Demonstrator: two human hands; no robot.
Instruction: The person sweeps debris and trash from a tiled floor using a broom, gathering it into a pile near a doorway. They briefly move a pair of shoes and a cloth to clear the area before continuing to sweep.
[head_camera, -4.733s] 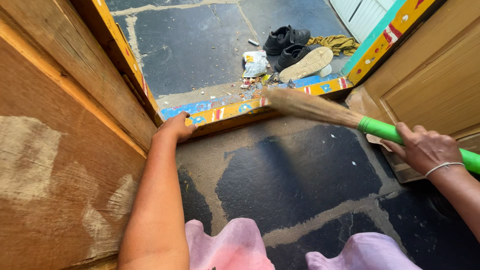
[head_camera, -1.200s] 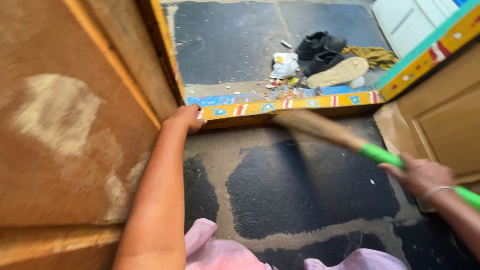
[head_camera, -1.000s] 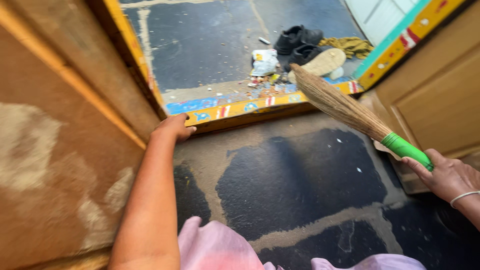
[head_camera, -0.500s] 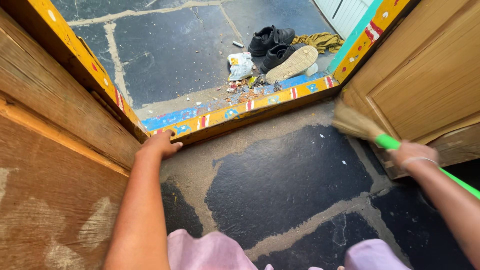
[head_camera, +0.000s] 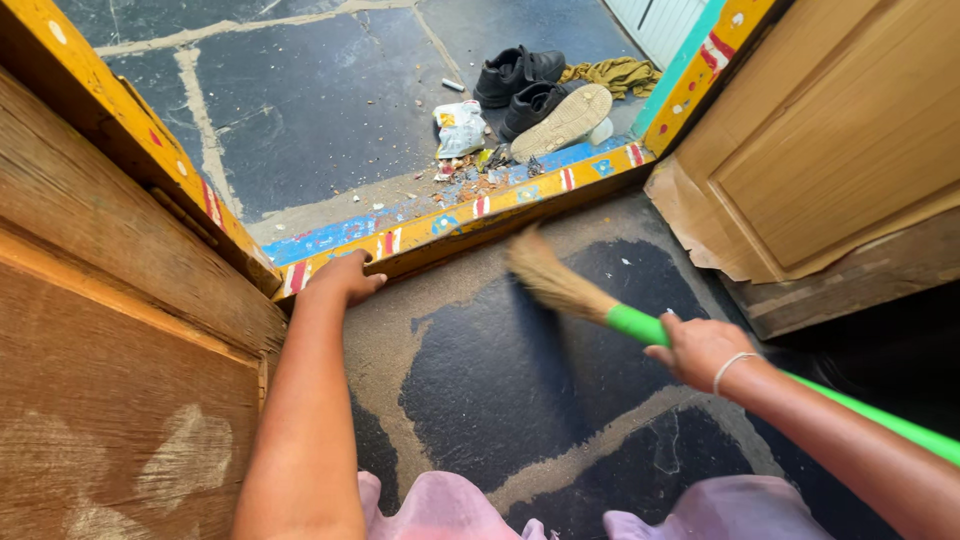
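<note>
Right hand (head_camera: 697, 348) is closed around the green handle (head_camera: 640, 325) of a broom (head_camera: 600, 305), gripping near the top end of the handle; a thin bracelet (head_camera: 730, 368) sits on the wrist. The broom's long axis runs from lower right to upper left, its straw bristle head (head_camera: 548, 278) pointing toward the doorway, blurred, over the dark stone floor (head_camera: 520, 370). The rest of the handle runs back under the forearm to the right edge of the frame.

Left hand (head_camera: 345, 278) lies palm down, fingers loosely curled, on the painted yellow-and-blue threshold (head_camera: 470, 212), next to the wooden door frame (head_camera: 120, 180) at left. A wooden door (head_camera: 830, 130) stands at right.

Beyond the threshold, a small pile of debris (head_camera: 480, 170) lies against its far side, with a crumpled white wrapper (head_camera: 458, 128) just behind it. Farther out are black shoes (head_camera: 520, 75), one tipped so its tan sole (head_camera: 565, 118) shows, and an olive cloth (head_camera: 615, 75) beside them.
</note>
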